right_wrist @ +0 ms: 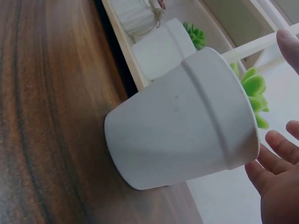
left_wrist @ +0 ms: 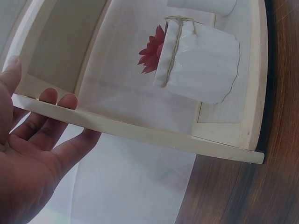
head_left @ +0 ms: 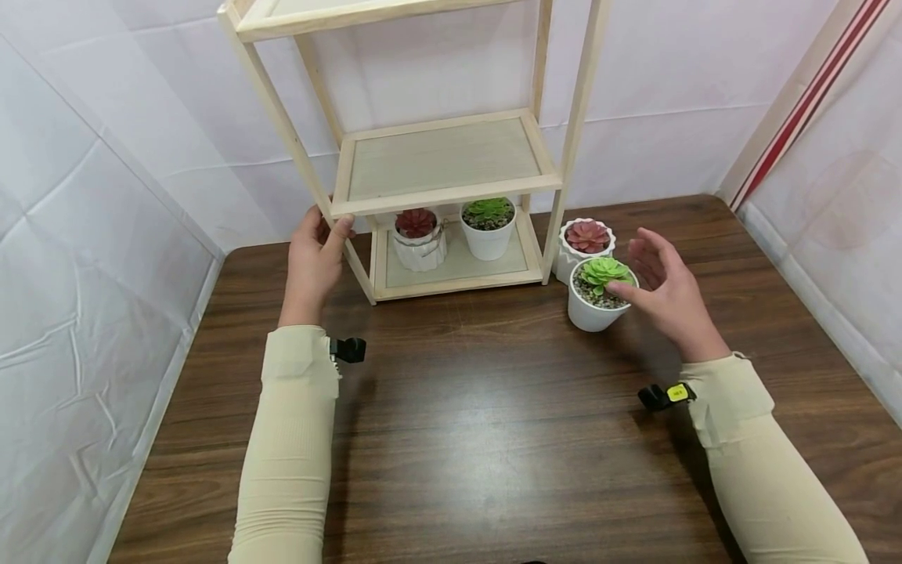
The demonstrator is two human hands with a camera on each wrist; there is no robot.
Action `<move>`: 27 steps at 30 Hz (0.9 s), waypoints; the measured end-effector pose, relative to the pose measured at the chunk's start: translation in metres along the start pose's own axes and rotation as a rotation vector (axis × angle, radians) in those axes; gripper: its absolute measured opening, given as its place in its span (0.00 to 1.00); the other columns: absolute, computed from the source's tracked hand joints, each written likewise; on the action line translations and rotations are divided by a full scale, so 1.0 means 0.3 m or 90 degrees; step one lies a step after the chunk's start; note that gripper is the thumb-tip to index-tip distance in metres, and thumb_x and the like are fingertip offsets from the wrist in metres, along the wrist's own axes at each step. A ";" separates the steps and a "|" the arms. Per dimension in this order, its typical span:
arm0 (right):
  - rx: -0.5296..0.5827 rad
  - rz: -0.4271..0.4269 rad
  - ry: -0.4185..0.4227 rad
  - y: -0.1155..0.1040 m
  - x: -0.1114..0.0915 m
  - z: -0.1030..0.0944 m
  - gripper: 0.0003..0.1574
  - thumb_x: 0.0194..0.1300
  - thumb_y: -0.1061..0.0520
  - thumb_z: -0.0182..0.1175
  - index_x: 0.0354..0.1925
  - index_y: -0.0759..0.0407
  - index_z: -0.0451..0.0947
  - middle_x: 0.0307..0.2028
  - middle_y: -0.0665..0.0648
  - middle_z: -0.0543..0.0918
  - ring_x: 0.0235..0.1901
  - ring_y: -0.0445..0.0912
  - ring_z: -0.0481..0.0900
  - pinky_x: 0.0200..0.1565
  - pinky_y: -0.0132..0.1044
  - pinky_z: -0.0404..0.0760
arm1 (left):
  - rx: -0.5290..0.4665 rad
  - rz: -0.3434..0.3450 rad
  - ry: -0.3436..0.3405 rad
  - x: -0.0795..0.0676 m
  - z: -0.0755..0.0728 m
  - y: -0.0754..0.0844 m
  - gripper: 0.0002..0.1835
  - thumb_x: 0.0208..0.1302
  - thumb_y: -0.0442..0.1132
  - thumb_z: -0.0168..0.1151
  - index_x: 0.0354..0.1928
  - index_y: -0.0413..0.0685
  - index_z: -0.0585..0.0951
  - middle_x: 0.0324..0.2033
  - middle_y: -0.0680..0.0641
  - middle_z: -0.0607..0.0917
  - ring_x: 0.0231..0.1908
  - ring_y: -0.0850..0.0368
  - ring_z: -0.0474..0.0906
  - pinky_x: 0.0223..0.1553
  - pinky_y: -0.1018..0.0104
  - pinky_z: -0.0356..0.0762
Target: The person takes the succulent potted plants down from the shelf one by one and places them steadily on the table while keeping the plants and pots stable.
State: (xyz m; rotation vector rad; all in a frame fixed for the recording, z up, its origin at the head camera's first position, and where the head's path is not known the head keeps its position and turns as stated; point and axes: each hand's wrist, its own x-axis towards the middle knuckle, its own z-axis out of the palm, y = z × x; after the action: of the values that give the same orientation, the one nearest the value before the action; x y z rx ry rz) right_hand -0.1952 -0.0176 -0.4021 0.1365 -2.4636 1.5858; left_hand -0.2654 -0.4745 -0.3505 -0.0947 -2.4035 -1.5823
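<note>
My left hand [head_left: 315, 252] grips the left post of a pale wooden shelf rack [head_left: 451, 286], with the fingers [left_wrist: 70, 149] curled round the slat. My right hand [head_left: 665, 290] is beside a white pot with a bright green succulent [head_left: 595, 312]. Its fingers are spread and its thumb overlaps the rim in the head view. In the right wrist view, the little finger is right at the pot's rim [right_wrist: 250, 144]. Behind that pot stands a white scalloped pot with a dusty red succulent [head_left: 587, 237], partly hidden.
On the rack's bottom shelf stand a white pot with twine and a red succulent [head_left: 420, 252] and another white pot with a green plant [head_left: 488, 241]. The middle shelf [head_left: 444, 160] is above them. White sheeting [head_left: 92, 196] surrounds the brown wooden table [head_left: 458, 439].
</note>
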 end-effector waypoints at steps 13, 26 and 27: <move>-0.013 -0.001 0.001 -0.046 0.025 -0.003 0.51 0.51 0.57 0.68 0.67 0.41 0.51 0.63 0.57 0.64 0.64 0.46 0.62 0.64 0.45 0.62 | 0.009 0.005 0.002 -0.005 -0.002 0.010 0.27 0.59 0.61 0.51 0.60 0.65 0.68 0.40 0.50 0.79 0.40 0.62 0.75 0.42 0.66 0.71; -0.022 -0.003 -0.002 -0.081 0.043 0.000 0.50 0.53 0.55 0.67 0.67 0.42 0.52 0.63 0.58 0.64 0.65 0.48 0.61 0.64 0.46 0.60 | 0.004 0.000 -0.002 -0.006 -0.004 0.010 0.27 0.60 0.59 0.51 0.61 0.63 0.67 0.41 0.50 0.79 0.42 0.59 0.75 0.44 0.64 0.71; -0.026 -0.005 0.000 -0.086 0.046 0.001 0.49 0.53 0.54 0.67 0.67 0.42 0.52 0.63 0.58 0.64 0.65 0.48 0.61 0.64 0.46 0.61 | 0.005 -0.003 -0.003 -0.010 -0.005 0.020 0.27 0.61 0.58 0.51 0.61 0.62 0.67 0.41 0.50 0.79 0.41 0.60 0.75 0.44 0.65 0.71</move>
State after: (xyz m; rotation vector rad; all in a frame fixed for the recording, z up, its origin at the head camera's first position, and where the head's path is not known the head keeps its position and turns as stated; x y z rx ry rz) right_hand -0.2039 -0.0281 -0.3763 0.1400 -2.4913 1.5306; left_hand -0.2610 -0.4731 -0.3454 -0.0915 -2.4146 -1.5751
